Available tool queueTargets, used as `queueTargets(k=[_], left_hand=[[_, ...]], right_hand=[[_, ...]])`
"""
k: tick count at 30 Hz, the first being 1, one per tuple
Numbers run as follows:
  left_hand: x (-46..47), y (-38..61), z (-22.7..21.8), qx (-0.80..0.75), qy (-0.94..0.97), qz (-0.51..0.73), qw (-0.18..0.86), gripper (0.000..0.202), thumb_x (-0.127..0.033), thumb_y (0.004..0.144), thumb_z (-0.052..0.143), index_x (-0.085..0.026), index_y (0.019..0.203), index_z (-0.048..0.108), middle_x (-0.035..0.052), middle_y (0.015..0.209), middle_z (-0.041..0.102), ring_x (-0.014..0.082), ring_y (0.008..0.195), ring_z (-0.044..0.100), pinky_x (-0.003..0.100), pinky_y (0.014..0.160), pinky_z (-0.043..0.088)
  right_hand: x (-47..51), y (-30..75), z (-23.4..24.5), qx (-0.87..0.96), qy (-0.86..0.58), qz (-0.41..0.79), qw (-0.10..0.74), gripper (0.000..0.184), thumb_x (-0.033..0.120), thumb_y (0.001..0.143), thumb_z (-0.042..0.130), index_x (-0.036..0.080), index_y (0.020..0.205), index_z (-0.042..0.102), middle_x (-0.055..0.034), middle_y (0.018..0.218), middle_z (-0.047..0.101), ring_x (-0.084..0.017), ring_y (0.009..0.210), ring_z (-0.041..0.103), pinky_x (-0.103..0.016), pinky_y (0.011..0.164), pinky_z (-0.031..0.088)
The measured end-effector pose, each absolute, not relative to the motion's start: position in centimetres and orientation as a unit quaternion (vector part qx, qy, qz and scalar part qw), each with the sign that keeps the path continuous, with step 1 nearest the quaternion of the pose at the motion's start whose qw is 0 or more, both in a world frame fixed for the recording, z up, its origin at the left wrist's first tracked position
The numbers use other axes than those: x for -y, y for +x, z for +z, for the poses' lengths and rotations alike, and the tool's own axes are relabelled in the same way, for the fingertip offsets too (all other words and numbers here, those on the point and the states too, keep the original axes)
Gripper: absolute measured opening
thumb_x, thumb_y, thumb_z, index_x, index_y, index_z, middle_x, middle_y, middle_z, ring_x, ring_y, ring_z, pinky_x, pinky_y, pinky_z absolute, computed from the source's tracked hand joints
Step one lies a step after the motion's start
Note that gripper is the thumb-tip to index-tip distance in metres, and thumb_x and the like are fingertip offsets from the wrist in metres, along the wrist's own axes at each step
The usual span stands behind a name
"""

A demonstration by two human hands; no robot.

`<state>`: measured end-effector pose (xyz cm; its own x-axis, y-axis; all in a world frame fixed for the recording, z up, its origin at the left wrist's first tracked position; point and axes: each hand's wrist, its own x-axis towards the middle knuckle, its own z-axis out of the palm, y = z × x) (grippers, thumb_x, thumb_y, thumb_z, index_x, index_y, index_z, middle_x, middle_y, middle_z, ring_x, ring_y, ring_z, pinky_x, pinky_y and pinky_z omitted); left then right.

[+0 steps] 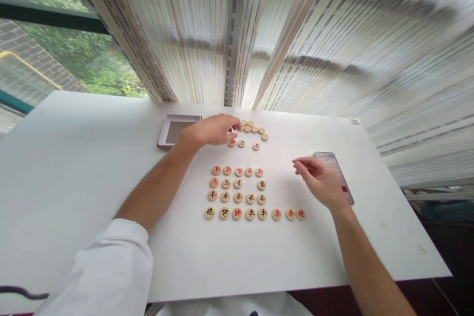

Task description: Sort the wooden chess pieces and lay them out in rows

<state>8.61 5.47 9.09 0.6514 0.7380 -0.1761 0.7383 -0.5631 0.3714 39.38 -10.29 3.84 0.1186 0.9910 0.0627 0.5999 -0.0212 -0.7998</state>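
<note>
Round wooden chess pieces with red or black characters lie in several rows (238, 183) on the white table (81, 168); the front row (255, 214) is the longest. A loose group of pieces (254, 131) lies farther back. My left hand (211, 131) reaches to that group, its fingertips pinched on a piece at the group's left end. My right hand (318, 180) hovers right of the rows, fingers loosely curled, with nothing visible in it.
An open shallow box (177, 130) with a dark inside sits just left of my left hand. A phone (335, 173) lies under and beyond my right hand. Striped blinds hang behind the table's far edge; a window shows at far left.
</note>
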Motion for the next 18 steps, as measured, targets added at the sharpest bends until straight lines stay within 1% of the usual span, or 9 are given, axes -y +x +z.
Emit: queueTargets(k=[2,4,5,8,11,13,15,18], left_hand=[[-5.6,9.0,8.5,-0.404,0.891,0.008,0.205,0.037,-0.037,0.092,0.051,-0.021,0.124,0.061,0.0061,0.128,0.065,0.0220,0.109,0.061,0.031,0.091,0.046],[-5.7,9.5,7.7,-0.394,0.898,0.021,0.194,0.036,-0.037,0.094,0.050,-0.021,0.124,0.060,0.0065,0.129,0.064,0.0227,0.112,0.060,0.032,0.094,0.045],[-5.7,9.8,7.3,-0.392,0.901,0.032,0.184,0.035,-0.037,0.095,0.048,-0.021,0.124,0.059,0.0068,0.129,0.063,0.0229,0.113,0.059,0.033,0.095,0.045],[-5.6,10.9,6.0,-0.404,0.903,0.064,0.131,0.034,-0.033,0.098,0.043,-0.018,0.125,0.057,0.0099,0.130,0.060,0.0240,0.117,0.056,0.034,0.095,0.045],[-5.6,11.6,5.0,-0.416,0.901,0.072,0.095,0.032,-0.032,0.099,0.043,-0.017,0.123,0.057,0.0118,0.127,0.060,0.0252,0.118,0.055,0.035,0.094,0.046],[-5.8,11.8,4.6,-0.415,0.903,0.066,0.090,0.030,-0.029,0.099,0.042,-0.017,0.122,0.058,0.0115,0.126,0.061,0.0252,0.118,0.054,0.035,0.097,0.046],[-6.1,11.7,4.5,-0.407,0.907,0.054,0.091,0.030,-0.024,0.099,0.041,-0.018,0.122,0.059,0.0109,0.126,0.062,0.0247,0.119,0.053,0.036,0.099,0.044],[-6.5,11.4,4.5,-0.396,0.913,0.042,0.090,0.032,-0.019,0.097,0.043,-0.018,0.123,0.061,0.0105,0.126,0.063,0.0247,0.119,0.054,0.035,0.100,0.043]], right_hand=[[7.3,38.5,4.2,0.649,-0.634,0.257,0.332,0.030,0.049,0.093,0.060,0.023,0.103,0.071,-0.0077,0.100,0.074,-0.022,0.084,0.070,-0.034,0.071,0.057],[4.8,37.7,4.0,0.696,-0.595,0.234,0.326,0.028,0.044,0.094,0.059,0.024,0.110,0.071,-0.0080,0.109,0.072,-0.023,0.093,0.069,-0.035,0.075,0.058],[3.7,37.3,3.7,0.718,-0.574,0.229,0.319,0.028,0.040,0.095,0.057,0.025,0.116,0.069,-0.0081,0.116,0.070,-0.023,0.096,0.069,-0.035,0.076,0.058],[1.3,36.7,2.2,0.757,-0.536,0.200,0.316,0.031,0.033,0.096,0.056,0.025,0.124,0.066,-0.0090,0.127,0.064,-0.023,0.102,0.067,-0.036,0.078,0.059],[0.2,36.6,0.4,0.766,-0.531,0.168,0.322,0.031,0.029,0.097,0.055,0.025,0.125,0.066,-0.0091,0.133,0.061,-0.025,0.109,0.064,-0.039,0.082,0.059],[0.0,36.7,-0.4,0.775,-0.526,0.141,0.319,0.031,0.026,0.098,0.052,0.027,0.125,0.066,-0.0081,0.136,0.060,-0.027,0.118,0.060,-0.044,0.092,0.056],[0.1,36.8,-0.9,0.790,-0.516,0.119,0.309,0.033,0.024,0.099,0.048,0.028,0.127,0.065,-0.0068,0.141,0.058,-0.028,0.123,0.055,-0.049,0.103,0.050],[0.6,36.9,-1.1,0.806,-0.503,0.110,0.291,0.038,0.022,0.101,0.045,0.029,0.134,0.061,-0.0058,0.144,0.057,-0.028,0.125,0.053,-0.051,0.109,0.044]])
